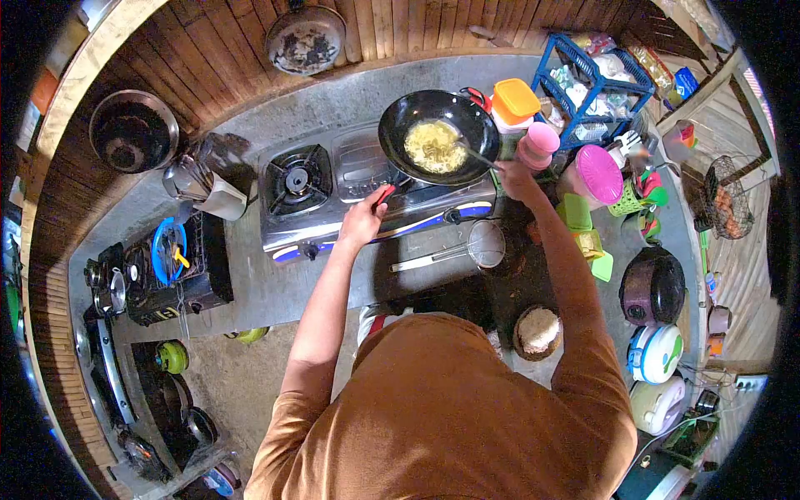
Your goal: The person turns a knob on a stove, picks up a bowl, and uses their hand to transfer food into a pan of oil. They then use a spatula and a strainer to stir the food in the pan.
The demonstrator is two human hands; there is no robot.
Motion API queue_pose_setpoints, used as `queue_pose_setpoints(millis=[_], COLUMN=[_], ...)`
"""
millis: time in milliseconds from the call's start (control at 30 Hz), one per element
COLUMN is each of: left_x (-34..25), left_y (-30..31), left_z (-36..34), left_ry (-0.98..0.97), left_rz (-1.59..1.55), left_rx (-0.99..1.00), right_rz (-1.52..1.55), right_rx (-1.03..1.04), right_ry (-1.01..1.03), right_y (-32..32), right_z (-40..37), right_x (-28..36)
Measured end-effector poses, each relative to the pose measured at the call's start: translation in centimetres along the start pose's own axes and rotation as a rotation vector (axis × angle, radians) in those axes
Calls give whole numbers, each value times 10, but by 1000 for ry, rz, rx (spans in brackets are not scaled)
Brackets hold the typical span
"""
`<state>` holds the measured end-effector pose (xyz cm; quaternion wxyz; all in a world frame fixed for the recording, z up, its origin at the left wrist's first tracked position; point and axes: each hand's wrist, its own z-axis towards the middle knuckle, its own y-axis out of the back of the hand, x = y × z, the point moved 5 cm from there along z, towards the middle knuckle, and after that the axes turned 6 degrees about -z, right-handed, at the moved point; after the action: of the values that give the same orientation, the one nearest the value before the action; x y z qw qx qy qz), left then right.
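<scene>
A black wok (477,123) sits on the right burner of the steel gas stove (367,204). Yellow food that looks like egg (435,146) lies in its bottom. My left hand (362,220) is closed around the wok's red-and-black handle (387,194), at the near left side. In my right hand (518,182) is a spatula (479,157), whose thin shaft reaches over the wok's right rim; its tip is in the food and hard to make out. Near the stove's front edge lies a wire-mesh strainer (486,243) with a pale handle.
Pink cups (540,143), an orange-lidded box (516,101) and a blue rack (593,87) stand right of the wok. Green containers (575,212) are beside my right forearm. At left are the bare burner (297,179) and a utensil holder (223,200). A bowl of pale food (538,330) lies near my right elbow.
</scene>
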<state>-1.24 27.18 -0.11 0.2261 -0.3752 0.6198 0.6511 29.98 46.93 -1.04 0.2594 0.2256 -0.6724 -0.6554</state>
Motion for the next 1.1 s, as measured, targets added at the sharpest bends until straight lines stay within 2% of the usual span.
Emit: queue_pose_setpoints(millis=[67, 200, 267, 300, 367, 400, 467, 600, 667, 700, 767, 900, 1000, 1067, 1100], left_x=[-1, 1, 2, -1, -1, 1, -1, -3, -2, -1, 2, -3, 0, 6, 6], left_y=[0, -1, -2, 0, 1, -1, 0, 1, 1, 1, -1, 3, 1, -1, -1], left_z=[0, 1, 1, 0, 0, 0, 1, -1, 0, 1, 2, -1, 1, 3, 3], left_ry=[-8, -27, -37, -15, 6, -15, -39, 8, 5, -13, -31, -14, -40, -64, -51], left_rz=[-2, -8, -11, 14, 39, 23, 9, 11, 20, 15, 10, -7, -16, -18, -18], left_rx=[-2, -7, -14, -5, 2, -5, -10, 9, 3, -5, -13, -7, -13, -25, -18], right_rz=[315, 520, 462, 463, 71, 72, -69, -10, -243, -243, 229, 371, 467, 437, 436], right_rx=[-231, -105, -314, -314, -162, -163, -520, -439, -234, -234, -93, -175, -52, -251, -250], right_ry=[205, 128, 136, 136, -41, -42, 18, -89, 27, 26, -102, 35, 75, 139, 138], right_y=[-1, 13, 18, 28, 52, 38, 12, 10, 2, 4, 1, 9, 29, 34, 37], right_z=[-4, -10, -14, -16, -19, -16, -12, 1, 9, 12, 19, 17, 4, -3, -5], right_x=[6, 15, 13, 17, 26, 15, -19, -19, -6, 0, 5, 14, 19, 11, 11])
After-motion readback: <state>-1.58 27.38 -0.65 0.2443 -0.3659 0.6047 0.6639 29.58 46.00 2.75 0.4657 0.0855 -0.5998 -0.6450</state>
